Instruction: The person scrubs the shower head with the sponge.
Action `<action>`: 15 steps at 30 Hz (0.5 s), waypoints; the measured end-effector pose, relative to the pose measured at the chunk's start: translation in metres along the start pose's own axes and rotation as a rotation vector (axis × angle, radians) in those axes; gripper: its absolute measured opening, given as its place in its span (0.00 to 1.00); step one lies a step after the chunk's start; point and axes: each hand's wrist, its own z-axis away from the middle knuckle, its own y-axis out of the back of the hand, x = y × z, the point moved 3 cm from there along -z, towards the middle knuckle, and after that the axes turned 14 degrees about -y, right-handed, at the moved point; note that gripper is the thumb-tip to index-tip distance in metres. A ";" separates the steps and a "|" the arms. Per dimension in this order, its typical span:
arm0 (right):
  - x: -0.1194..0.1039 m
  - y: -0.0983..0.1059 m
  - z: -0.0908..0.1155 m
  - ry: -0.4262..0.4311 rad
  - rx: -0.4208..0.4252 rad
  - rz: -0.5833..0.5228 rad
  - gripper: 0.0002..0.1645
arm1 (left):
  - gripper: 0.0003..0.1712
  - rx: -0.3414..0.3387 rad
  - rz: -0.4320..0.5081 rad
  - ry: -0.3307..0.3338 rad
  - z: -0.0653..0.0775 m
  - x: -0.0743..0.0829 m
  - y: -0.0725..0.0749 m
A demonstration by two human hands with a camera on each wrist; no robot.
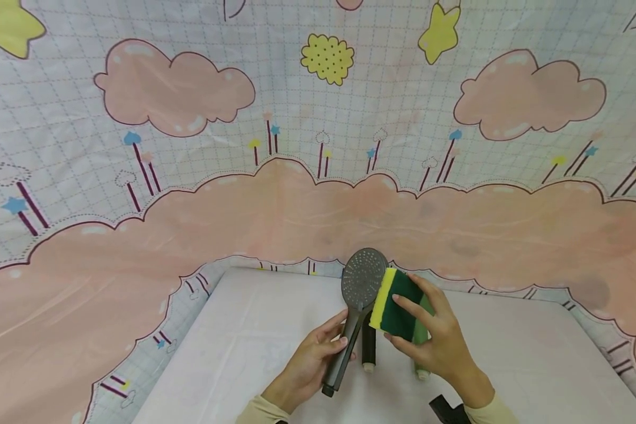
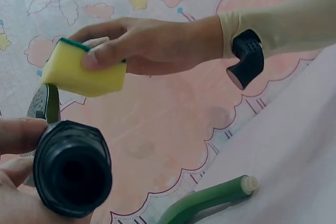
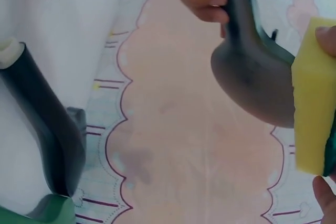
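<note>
My left hand grips a grey shower head by its handle, thumb across the front. The shower head is held up at a tilt, its round nozzle face toward the head camera. In my right hand is a sponge, yellow with a dark green scouring side, pinched between thumb and fingers. The sponge's yellow side is right at the shower head's rim and back. In the left wrist view the handle's hollow black end faces the camera.
On the white table behind the hands lie a black handle-shaped piece and a green one, each with a pale end. A cloud-patterned cloth rises beyond the table. A black camera is strapped to the right wrist.
</note>
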 end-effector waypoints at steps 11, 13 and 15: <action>0.008 0.012 -0.001 -0.087 -0.031 -0.204 0.41 | 0.38 -0.095 -0.038 -0.031 0.002 -0.001 0.005; 0.010 0.013 -0.001 -0.088 -0.023 -0.234 0.42 | 0.38 -0.106 -0.035 -0.030 0.002 -0.002 0.004; 0.013 0.014 -0.002 -0.095 -0.021 -0.274 0.42 | 0.38 -0.109 -0.036 -0.027 0.002 -0.002 0.003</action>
